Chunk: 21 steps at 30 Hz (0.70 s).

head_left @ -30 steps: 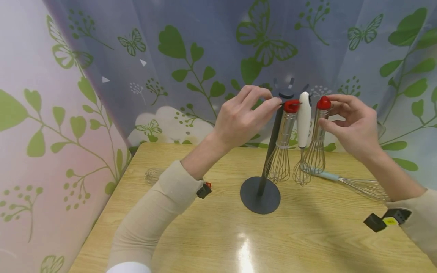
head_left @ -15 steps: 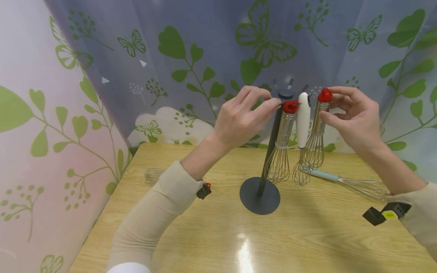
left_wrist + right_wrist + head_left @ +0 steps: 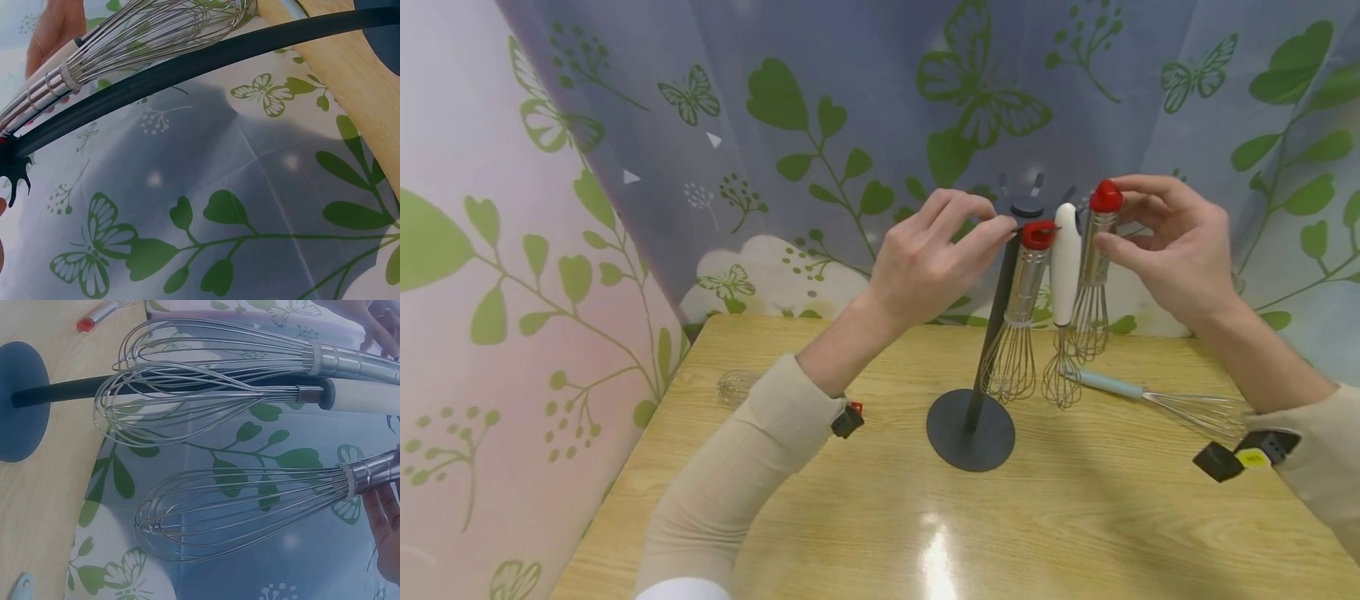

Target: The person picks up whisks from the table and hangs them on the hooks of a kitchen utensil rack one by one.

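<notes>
My right hand (image 3: 1176, 242) holds a red-capped steel whisk (image 3: 1097, 258) by its metal handle, upright beside the hanging whisks, with its wires down. In the right wrist view the wire end of this whisk (image 3: 244, 512) stands apart from the others. A second red-capped whisk (image 3: 1028, 283) and a white-handled whisk (image 3: 1064, 267) hang from the black utensil stand (image 3: 992, 350). My left hand (image 3: 936, 254) pinches a hook at the stand's top with thumb and forefinger. The hooks behind the handles are partly hidden.
A whisk with a light blue handle (image 3: 1112, 384) lies on the wooden table (image 3: 865, 517) at the back right. Another whisk (image 3: 735, 387) lies at the left, partly hidden by my left forearm. A patterned curtain (image 3: 850, 100) stands behind the table.
My right hand has raised the red-capped whisk and moved it slightly back, behind the white-handled whisk's right side. My left hand has stayed at the stand's top.
</notes>
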{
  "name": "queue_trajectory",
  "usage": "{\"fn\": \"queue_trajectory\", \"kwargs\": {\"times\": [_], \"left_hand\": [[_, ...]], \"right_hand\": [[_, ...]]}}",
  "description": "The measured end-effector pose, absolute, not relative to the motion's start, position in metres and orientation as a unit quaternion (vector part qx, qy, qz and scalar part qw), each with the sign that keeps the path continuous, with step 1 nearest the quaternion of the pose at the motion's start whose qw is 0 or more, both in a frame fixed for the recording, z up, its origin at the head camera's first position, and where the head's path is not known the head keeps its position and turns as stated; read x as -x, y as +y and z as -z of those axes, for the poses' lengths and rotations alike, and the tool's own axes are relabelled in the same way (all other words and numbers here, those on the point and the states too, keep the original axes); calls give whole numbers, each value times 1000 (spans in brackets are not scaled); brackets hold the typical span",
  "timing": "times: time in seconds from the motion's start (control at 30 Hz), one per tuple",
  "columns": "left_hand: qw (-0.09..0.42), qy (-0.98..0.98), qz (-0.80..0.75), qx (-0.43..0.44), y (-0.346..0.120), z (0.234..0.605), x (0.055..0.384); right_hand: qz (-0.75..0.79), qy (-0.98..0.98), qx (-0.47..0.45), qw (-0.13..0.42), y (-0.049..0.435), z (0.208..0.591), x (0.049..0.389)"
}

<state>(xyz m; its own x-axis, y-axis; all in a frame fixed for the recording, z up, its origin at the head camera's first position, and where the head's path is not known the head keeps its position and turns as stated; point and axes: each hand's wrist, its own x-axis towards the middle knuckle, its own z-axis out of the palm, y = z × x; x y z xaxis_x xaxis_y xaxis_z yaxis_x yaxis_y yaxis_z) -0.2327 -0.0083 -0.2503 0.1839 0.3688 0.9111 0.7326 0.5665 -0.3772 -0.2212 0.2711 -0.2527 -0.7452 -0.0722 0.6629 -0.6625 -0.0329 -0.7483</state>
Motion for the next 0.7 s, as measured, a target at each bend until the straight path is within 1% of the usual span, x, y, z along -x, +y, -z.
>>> {"fn": "queue_trajectory", "kwargs": {"times": [0.2, 0.47, 0.7], "left_hand": [[629, -621, 148, 443, -8, 251, 232], [627, -622, 151, 445, -7, 251, 232], [625, -624, 151, 444, -8, 251, 232]], "right_hand": [[-659, -660, -283, 224, 267, 247, 222], [-650, -665, -306, 206, 264, 243, 225], [-641, -677, -301, 200, 262, 241, 225]]}}
